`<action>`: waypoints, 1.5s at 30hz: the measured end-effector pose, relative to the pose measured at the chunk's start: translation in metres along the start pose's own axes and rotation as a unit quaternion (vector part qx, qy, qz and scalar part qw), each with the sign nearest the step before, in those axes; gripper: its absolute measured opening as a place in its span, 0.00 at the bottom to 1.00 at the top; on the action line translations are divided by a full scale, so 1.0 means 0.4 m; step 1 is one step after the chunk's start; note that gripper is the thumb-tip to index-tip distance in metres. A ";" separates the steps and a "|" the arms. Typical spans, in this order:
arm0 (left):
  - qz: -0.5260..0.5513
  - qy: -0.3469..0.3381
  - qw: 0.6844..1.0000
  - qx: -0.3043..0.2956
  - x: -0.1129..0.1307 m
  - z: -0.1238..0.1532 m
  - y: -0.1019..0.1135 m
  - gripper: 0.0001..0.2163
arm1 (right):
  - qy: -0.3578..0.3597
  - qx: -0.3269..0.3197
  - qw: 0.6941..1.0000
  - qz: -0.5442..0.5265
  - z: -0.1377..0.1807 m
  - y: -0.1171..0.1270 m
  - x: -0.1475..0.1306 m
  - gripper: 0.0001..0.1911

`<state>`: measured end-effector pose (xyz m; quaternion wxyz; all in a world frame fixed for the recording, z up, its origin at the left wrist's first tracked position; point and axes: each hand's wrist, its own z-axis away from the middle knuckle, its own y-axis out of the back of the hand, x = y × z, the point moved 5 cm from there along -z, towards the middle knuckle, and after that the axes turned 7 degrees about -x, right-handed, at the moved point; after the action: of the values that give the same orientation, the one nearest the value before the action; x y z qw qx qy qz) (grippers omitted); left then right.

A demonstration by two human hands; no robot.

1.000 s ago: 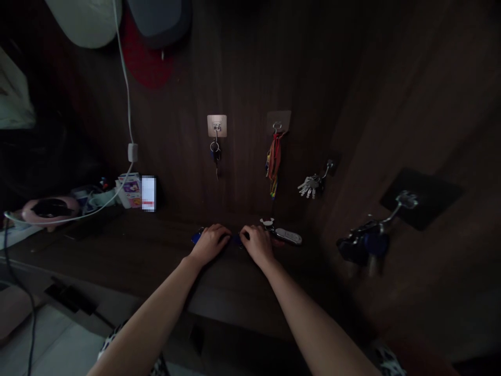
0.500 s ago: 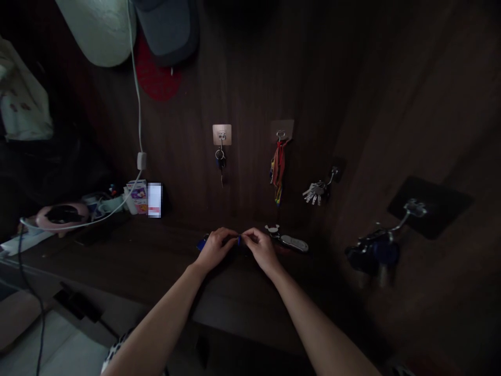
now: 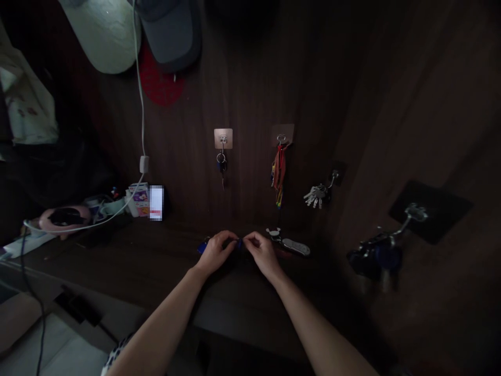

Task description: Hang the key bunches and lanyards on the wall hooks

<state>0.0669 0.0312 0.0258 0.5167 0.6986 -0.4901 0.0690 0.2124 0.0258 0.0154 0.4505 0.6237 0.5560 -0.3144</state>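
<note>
My left hand (image 3: 215, 251) and my right hand (image 3: 261, 251) meet over a dark wooden shelf (image 3: 156, 261), fingertips pinched together on a small blue key tag (image 3: 238, 243). Another blue tag (image 3: 202, 247) pokes out left of my left hand. To the right of my right hand lies a silver key fob (image 3: 295, 246) with a small white charm (image 3: 273, 231). On the wall above, a key (image 3: 222, 166) hangs from a square stick-on hook (image 3: 223, 138).
More hooks on the dark wall hold a red and yellow lanyard (image 3: 278, 172), a key bunch (image 3: 315, 196) and a dark key bundle (image 3: 376, 256). At left stand a small box (image 3: 141, 200), a pink round object (image 3: 64, 216) and a white cable (image 3: 139, 104). Caps (image 3: 172, 31) hang above.
Both hands lifted off the shelf and drew their fingertips together into a pinch on the small blue tag. The view tilted slightly down.
</note>
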 end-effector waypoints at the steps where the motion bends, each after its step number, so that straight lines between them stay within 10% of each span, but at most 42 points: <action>1: 0.005 0.006 1.000 0.005 0.000 0.000 0.003 0.06 | 0.000 -0.006 1.000 0.004 0.001 -0.002 -0.002 0.09; 45: -0.001 0.000 0.999 0.041 0.011 -0.001 0.003 0.06 | 0.043 0.053 0.997 0.043 0.006 0.009 -0.024 0.10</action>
<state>0.0682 0.0287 0.0295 0.4875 0.7198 -0.4862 0.0887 0.2145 0.0198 0.0237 0.4058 0.6830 0.5299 -0.2966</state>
